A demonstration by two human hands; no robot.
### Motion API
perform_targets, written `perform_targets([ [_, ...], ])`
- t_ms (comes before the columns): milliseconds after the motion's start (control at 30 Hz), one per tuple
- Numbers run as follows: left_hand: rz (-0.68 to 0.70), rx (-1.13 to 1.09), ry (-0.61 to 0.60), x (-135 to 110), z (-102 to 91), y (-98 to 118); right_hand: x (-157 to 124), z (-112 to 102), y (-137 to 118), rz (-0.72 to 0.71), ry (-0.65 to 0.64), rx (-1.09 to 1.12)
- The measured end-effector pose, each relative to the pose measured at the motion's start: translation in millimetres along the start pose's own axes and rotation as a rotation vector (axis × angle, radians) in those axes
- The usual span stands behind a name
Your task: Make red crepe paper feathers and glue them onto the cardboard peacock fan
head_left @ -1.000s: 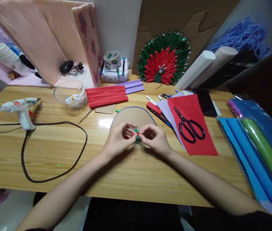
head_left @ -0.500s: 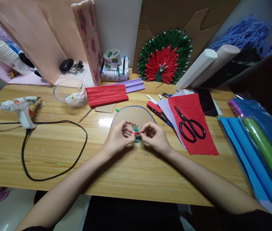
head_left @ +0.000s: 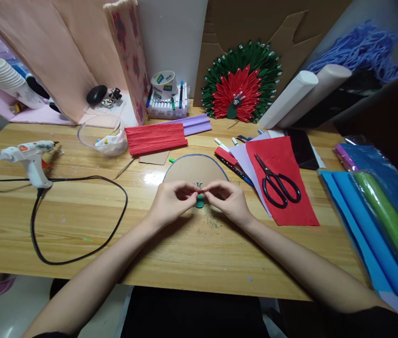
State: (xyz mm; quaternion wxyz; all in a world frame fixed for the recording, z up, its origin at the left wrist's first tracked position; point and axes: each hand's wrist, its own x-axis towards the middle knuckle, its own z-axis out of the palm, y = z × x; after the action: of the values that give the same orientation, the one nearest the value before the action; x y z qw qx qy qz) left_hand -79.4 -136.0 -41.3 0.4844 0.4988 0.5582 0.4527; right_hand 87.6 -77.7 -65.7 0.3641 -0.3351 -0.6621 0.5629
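Note:
My left hand [head_left: 171, 202] and my right hand [head_left: 230, 201] meet fingertip to fingertip over the lower edge of a round cardboard piece [head_left: 195, 168] with a blue rim. Between them they pinch a small strip of red paper [head_left: 201, 191], mostly covered by the fingers. Just below it a green peacock-body cutout [head_left: 199, 202] lies against the cardboard, its crest poking up behind the fingertips. To the right, black-handled scissors [head_left: 278, 183] rest on a red paper sheet [head_left: 301, 206].
A glue gun [head_left: 32, 162] with a looped black cord lies left. Behind are folded red crepe paper [head_left: 156, 139], a clear bowl [head_left: 100, 136], a marker box [head_left: 169, 110] and a red-green peacock [head_left: 241, 84] leaning on cardboard. Wrapped paper rolls [head_left: 389, 220] line the right edge.
My fingertips have drawn closer together over the red strip, and less of it shows. The rest of the table looks the same.

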Motion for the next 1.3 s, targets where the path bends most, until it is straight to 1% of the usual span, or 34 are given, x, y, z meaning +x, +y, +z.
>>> perform_targets([
  [167,0.024,0.0,0.005,-0.4,0.8,-0.1,-1.4,0.3,0.5,-0.033,0.005,-0.011],
  [300,-0.006,-0.061,0.049,1.7,2.4,-0.6,-2.5,0.9,-2.0,-0.088,0.003,-0.023],
  [467,-0.036,-0.128,0.037,4.1,2.5,-2.2,-2.5,0.4,-6.3,-0.148,-0.029,-0.136],
  [567,-0.015,-0.105,0.047,4.1,2.2,-1.7,-2.8,0.2,-6.1,-0.144,-0.035,-0.178],
  [700,0.002,-0.08,0.039,2.1,1.6,1.8,-4.0,0.0,-2.8,-0.116,-0.006,-0.161],
  [767,0.024,-0.027,0.029,0.9,0.8,3.9,-4.2,-0.2,-1.6,-0.114,0.012,-0.155],
  [900,0.128,0.142,0.052,-0.4,-1.1,6.2,-3.8,-0.5,-1.4,-0.123,0.03,-0.166],
  [1067,0.238,0.285,0.055,-0.4,-2.1,6.3,-3.8,0.0,-1.4,-0.119,0.034,-0.169],
  [1300,0.295,0.4,0.017,-1.3,-0.4,5.9,-4.2,0.4,-2.6,-0.117,0.021,-0.207],
])
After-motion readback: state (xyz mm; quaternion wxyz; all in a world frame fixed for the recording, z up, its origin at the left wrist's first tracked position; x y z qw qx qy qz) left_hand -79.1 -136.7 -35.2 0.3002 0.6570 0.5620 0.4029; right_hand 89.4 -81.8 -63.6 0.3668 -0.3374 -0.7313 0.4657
